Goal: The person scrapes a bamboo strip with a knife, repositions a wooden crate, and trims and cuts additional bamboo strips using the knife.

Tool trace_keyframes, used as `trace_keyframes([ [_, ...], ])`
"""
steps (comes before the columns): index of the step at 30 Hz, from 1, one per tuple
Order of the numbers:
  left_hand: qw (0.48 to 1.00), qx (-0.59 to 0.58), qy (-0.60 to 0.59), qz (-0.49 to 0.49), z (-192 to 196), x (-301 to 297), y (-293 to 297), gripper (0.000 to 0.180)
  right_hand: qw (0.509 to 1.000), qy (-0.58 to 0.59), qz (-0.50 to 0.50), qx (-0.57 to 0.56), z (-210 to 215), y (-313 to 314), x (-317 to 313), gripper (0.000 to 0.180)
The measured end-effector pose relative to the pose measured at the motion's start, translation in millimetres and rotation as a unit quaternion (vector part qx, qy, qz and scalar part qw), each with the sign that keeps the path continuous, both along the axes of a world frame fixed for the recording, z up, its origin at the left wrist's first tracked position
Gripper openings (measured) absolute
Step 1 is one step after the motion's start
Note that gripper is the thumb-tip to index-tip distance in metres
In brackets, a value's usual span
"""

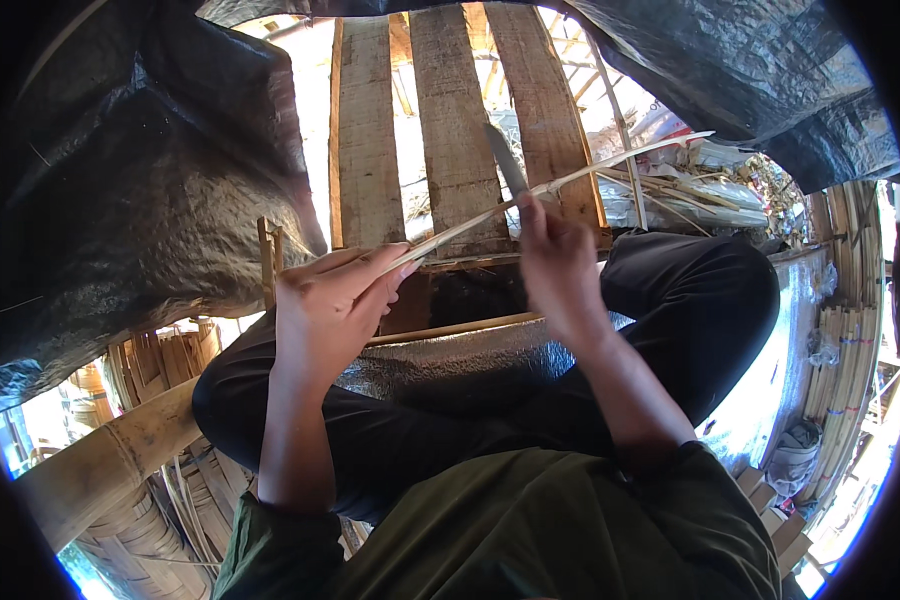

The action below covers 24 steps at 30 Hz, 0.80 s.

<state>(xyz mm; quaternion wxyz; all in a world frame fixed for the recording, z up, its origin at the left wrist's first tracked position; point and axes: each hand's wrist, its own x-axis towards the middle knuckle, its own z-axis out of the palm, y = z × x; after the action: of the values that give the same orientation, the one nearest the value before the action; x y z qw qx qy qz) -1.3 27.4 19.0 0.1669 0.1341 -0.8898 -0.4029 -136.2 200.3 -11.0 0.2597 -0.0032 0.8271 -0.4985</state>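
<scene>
Sitting knees-out at the near end of the slatted planks [460,130], this person has the left hand [335,285] pretty much closed around one end of a pale, thin strip [470,222], just off the planks' near left corner. The right hand [562,260] is wrapped in a fist around the handle of a knife [510,165], over the planks' near right part. The strip slants up across the planks, blade crossing it, and its far end pokes out past their right side.

My worry, honestly? That strip is skinny and looks propped only by the left hand and the blade, so it could twist or whip. If the edge skids along it toward the left, those fingers are right in line. Pressing too hard at the crossing could snap it too.

Container-wise, not much: well to the right of the planks there's a grey plastic bag [795,452], bunched up. Can't tell what's inside, or if anything is.
</scene>
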Motion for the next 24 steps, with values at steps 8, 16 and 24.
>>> trace_keyframes([
  [8,0.997,-0.07,0.021,-0.021,-0.1,1.9,-0.2,0.022,0.999,0.012,0.042,-0.01,9.8,1.6,1.2,0.052],
  [16,0.984,-0.161,0.057,-0.05,2.1,3.9,1.9,0.033,0.996,0.052,0.055,-0.036,-0.5,10.1,-1.3,0.058],
  [24,0.983,-0.168,0.048,-0.051,-0.1,3.6,-1.3,0.032,0.995,0.08,0.063,0.007,2.2,3.9,4.9,0.054],
])
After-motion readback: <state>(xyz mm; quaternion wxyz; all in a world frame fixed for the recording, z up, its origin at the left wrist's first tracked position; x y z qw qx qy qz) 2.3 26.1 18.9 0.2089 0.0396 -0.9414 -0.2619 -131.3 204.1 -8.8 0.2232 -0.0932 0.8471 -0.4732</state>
